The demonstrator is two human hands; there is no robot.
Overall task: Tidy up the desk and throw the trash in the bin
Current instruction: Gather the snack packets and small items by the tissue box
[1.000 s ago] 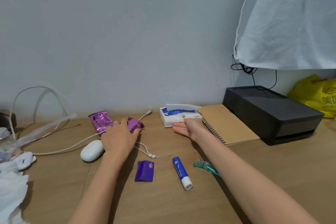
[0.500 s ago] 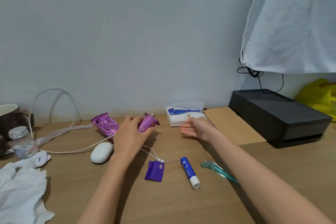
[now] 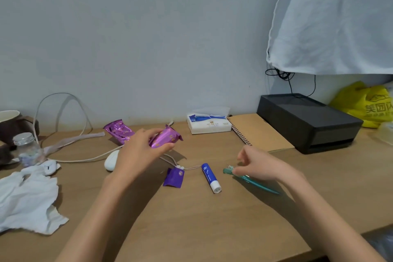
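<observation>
My left hand (image 3: pixel 138 152) grips a shiny purple wrapper (image 3: pixel 164 137) and holds it just above the wooden desk (image 3: pixel 191 219). A second purple wrapper (image 3: pixel 119 131) lies behind it near the wall. A small dark purple packet (image 3: pixel 174 177) lies flat in front of my left hand. My right hand (image 3: pixel 260 164) hovers over the head of a teal razor (image 3: pixel 251 179), its fingers curled and touching or nearly touching it. A blue lip balm stick (image 3: pixel 210 177) lies between the packet and the razor.
Crumpled white tissue (image 3: pixel 25 200) covers the desk's left front. A white case (image 3: pixel 111 159), white cables, a glass jar (image 3: pixel 26 149) and a brown cup (image 3: pixel 10 123) sit on the left. A tissue pack (image 3: pixel 209 124), notebook (image 3: pixel 259 132), black box (image 3: pixel 306 122) and yellow bag (image 3: pixel 365 104) stand at the back right.
My left hand has closed on the purple wrapper and lifted it off the desk. My right hand has left the tissue pack and come down to the teal razor.
</observation>
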